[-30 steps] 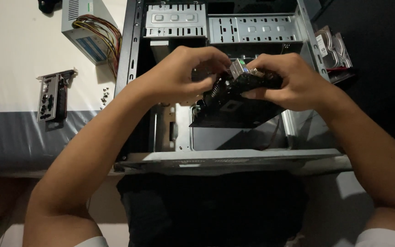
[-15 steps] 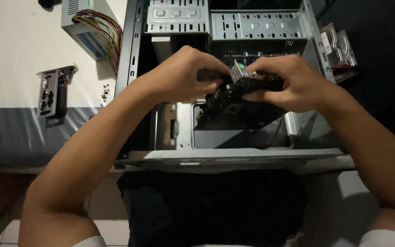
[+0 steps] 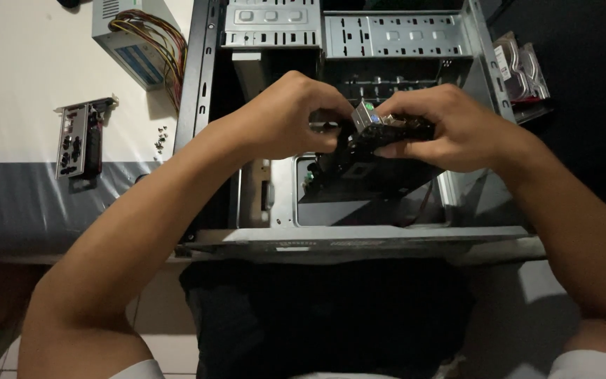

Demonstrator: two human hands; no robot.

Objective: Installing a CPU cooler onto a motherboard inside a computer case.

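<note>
An open grey computer case (image 3: 359, 238) lies on its side in front of me. Both hands hold a dark motherboard (image 3: 359, 165) tilted above the case's inside. My left hand (image 3: 292, 116) grips its left end near the metal port block (image 3: 367, 118). My right hand (image 3: 450, 126) grips the right end, fingers curled over the top edge. The board's lower part hangs in shadow over the case floor.
A grey power supply (image 3: 131, 42) with coloured wires lies at the upper left on the white surface. A dark expansion card (image 3: 78, 140) and a few small screws (image 3: 160, 137) lie left of the case. Hard drives (image 3: 520, 67) lie at the right.
Both hands and the motherboard have shifted slightly toward the far side of the case; the grip is unchanged.
</note>
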